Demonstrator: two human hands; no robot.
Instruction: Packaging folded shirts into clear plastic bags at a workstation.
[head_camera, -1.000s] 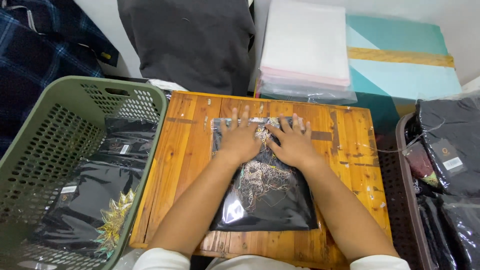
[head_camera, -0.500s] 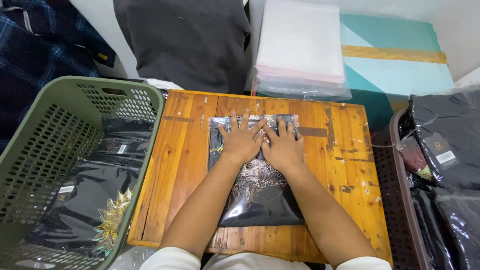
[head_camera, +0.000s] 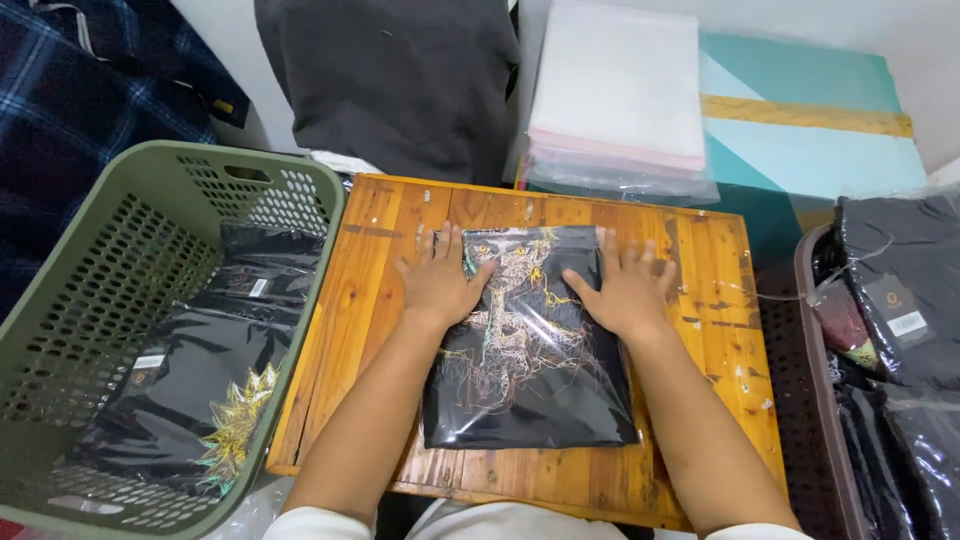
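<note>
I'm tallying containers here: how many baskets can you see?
2: a green basket left of the wooden table, holding bagged black garments, and a dark brown basket at the right edge, only partly in frame. Others may lie out of view.

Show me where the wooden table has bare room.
Free wood on the wooden table: the left strip beside the green basket, and the right strip by the brown crate. The bagged black shirt and both hands crowd the middle.

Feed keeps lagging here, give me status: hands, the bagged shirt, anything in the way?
Left hand and right hand flat, apart on bagged black shirt. Shirt lies flat on wooden table. Nothing in the way.
</note>
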